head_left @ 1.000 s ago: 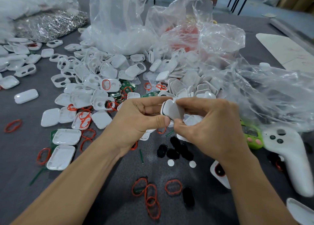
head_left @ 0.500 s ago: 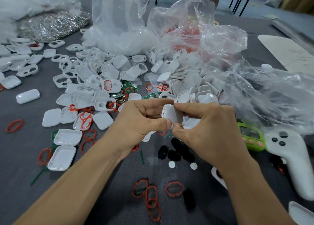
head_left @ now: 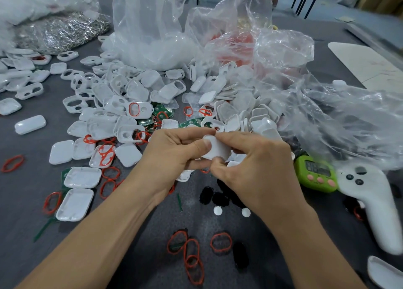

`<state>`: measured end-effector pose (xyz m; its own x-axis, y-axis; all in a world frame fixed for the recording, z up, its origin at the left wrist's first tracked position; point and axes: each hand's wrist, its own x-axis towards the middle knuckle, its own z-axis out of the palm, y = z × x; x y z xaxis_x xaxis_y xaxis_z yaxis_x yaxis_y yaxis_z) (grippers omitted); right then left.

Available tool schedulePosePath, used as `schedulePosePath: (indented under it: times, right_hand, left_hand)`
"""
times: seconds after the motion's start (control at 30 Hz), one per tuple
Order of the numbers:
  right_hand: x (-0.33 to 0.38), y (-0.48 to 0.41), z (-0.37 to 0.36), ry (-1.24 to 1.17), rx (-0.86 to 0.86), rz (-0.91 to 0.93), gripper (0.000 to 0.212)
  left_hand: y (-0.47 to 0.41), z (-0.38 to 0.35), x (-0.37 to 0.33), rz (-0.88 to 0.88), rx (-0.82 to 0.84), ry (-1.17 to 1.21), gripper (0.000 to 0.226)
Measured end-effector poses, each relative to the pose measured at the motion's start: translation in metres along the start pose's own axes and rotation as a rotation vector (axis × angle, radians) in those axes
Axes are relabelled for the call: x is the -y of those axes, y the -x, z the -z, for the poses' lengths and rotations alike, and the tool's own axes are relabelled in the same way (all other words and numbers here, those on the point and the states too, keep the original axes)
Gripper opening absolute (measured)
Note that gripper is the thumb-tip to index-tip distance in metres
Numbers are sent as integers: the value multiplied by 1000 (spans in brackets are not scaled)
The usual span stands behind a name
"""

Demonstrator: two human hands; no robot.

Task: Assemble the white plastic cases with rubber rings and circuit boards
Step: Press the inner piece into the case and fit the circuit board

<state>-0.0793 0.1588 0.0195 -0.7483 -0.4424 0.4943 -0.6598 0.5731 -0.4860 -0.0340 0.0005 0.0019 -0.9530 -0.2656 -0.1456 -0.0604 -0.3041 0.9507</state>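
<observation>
Both hands hold one white plastic case (head_left: 217, 148) above the table's middle. My left hand (head_left: 172, 158) grips its left side, thumb pressed on its face. My right hand (head_left: 255, 168) pinches its right side between fingers on top and thumb underneath. A heap of white case halves (head_left: 130, 96) spreads behind and to the left. Green circuit boards (head_left: 162, 112) lie among them. Red rubber rings (head_left: 192, 253) lie on the grey cloth near me, and others sit by the case halves on the left (head_left: 108, 154).
Clear plastic bags (head_left: 283, 70) pile up at the back and right. A green timer (head_left: 315, 173) and a white controller (head_left: 370, 201) lie on the right. Black oval pads (head_left: 213, 196) and two white round buttons (head_left: 218, 210) lie just under my hands. A bag of metal rings (head_left: 61, 31) sits far left.
The case has turned a little between my fingers, and my left thumb now presses on its face. Both hands stay in the same place.
</observation>
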Motion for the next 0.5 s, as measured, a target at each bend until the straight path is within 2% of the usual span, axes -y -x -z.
schedulePosePath:
  times: [0.2,0.33,0.5]
  right_hand:
    - [-1,1,-5,-96,-44,-21,34]
    - [-2,2,-3,-115,-34,-24,35]
    - [-3,2,-7,-106,-58,-9,36]
  left_hand:
    - [0,3,-3,6,56,37,21]
    - [1,5,-4,1,95,32,39]
    - [1,3,-4,2,63,56,38]
